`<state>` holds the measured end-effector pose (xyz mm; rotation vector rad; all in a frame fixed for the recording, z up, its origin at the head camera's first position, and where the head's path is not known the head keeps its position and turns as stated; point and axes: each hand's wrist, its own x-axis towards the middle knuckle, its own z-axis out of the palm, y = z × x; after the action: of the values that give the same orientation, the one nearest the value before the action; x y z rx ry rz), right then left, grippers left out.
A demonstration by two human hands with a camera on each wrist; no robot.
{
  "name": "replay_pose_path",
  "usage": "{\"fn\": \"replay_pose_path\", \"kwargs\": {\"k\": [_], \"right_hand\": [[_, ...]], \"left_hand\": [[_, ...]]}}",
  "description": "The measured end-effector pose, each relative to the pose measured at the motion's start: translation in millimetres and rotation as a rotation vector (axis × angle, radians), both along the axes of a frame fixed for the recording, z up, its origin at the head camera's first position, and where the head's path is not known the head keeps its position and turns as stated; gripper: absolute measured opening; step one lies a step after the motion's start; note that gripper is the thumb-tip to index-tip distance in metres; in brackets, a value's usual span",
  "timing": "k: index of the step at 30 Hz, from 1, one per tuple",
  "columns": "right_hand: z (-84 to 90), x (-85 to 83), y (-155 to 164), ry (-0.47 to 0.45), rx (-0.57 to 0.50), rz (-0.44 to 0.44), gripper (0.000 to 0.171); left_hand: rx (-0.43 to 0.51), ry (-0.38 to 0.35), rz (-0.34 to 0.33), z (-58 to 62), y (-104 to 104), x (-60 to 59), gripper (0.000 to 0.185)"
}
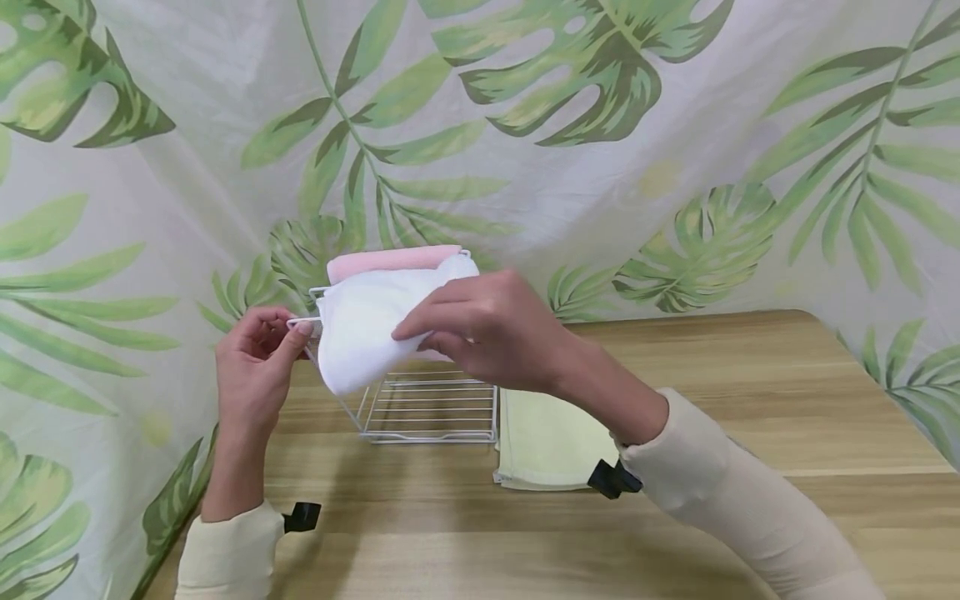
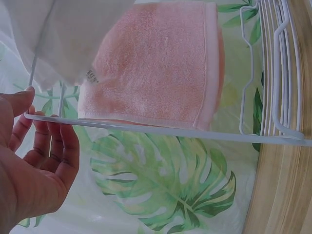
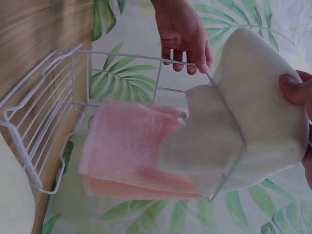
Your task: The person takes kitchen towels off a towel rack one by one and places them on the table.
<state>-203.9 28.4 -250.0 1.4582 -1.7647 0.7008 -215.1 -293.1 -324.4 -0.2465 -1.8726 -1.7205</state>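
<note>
My left hand [image 1: 255, 362] grips the upper front corner of a white wire rack [image 1: 431, 440], thumb and fingers about the rod. A white towel [image 1: 363, 321] lies over the rack's front top bar, part of it hanging behind that bar in the right wrist view. Its near edge is pinched between the thumb and fingers of my right hand [image 1: 498, 329], which lifts it toward me. Behind it a folded pink towel [image 2: 156, 68] hangs from the rear of the rack. In the right wrist view, the white towel [image 3: 263, 107] partly covers the pink one [image 3: 126, 146].
A folded pale yellow towel [image 1: 551, 442] lies on the wooden table [image 1: 420, 533], right of the rack's slatted base. A leaf-print cloth [image 1: 570, 200] hangs behind the table and along its left side. Black mounts [image 1: 302, 517] sit at both sleeve cuffs.
</note>
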Motion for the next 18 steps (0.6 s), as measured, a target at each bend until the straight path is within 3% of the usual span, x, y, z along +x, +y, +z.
{"fn": "replay_pose_path", "kwargs": {"k": [9, 13, 18], "right_hand": [[-14.9, 7.8, 12.5, 0.024, 0.044, -0.011, 0.020], [-22.8, 8.5, 20.2, -0.027, 0.051, 0.022, 0.020], [-33.8, 6.2, 29.3, -0.158, 0.022, 0.099, 0.022]], "left_hand": [[-0.021, -0.011, 0.019, -0.4, -0.2, 0.8, 0.009], [-0.012, -0.008, 0.012, -1.1, -0.3, 0.5, 0.009], [0.008, -0.003, 0.004, -1.8, -0.8, -0.6, 0.010]]}}
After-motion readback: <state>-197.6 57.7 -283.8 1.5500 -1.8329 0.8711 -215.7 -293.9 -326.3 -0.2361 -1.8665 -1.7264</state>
